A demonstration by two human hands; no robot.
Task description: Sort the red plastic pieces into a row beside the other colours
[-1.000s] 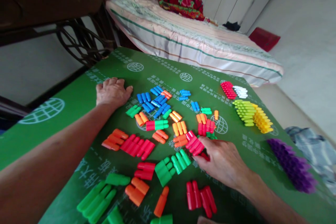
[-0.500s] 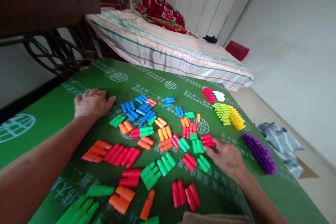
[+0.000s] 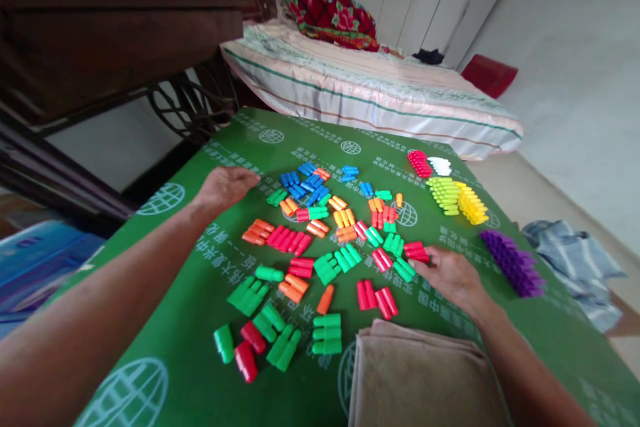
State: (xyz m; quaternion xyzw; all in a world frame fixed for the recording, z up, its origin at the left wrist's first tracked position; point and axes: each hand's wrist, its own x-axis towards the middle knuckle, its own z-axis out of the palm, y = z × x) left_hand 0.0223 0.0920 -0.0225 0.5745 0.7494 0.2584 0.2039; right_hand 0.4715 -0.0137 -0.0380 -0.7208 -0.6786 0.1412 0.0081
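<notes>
My right hand point(image 3: 450, 275) is closed at its fingertips on the right end of a red plastic building piece point(image 3: 417, 251). A joined green piece point(image 3: 403, 269) lies just left of my thumb. My left hand point(image 3: 226, 187) is at the left of the board, fingers stretched toward the blue pieces point(image 3: 311, 188) with nothing in them. A green piece point(image 3: 277, 197) is close to its fingertips. Between my hands, orange pieces point(image 3: 345, 217), red pieces point(image 3: 289, 238) and several green ones point(image 3: 348, 257) lie scattered, many joined side by side.
Sorted stacks stand along the right: red point(image 3: 419, 163), white point(image 3: 440, 165), lime point(image 3: 443, 195), yellow point(image 3: 471, 203), purple point(image 3: 512, 263). A folded brown cloth point(image 3: 425, 373) lies at the green board's point(image 3: 185, 287) near edge. Beyond are a bed point(image 3: 370, 93) and a wooden desk point(image 3: 125, 47).
The view has shifted, bringing the near pieces and brown cloth further into sight. My left hand has turned from lying flat to pointing its fingers right. My right hand stays at the red piece.
</notes>
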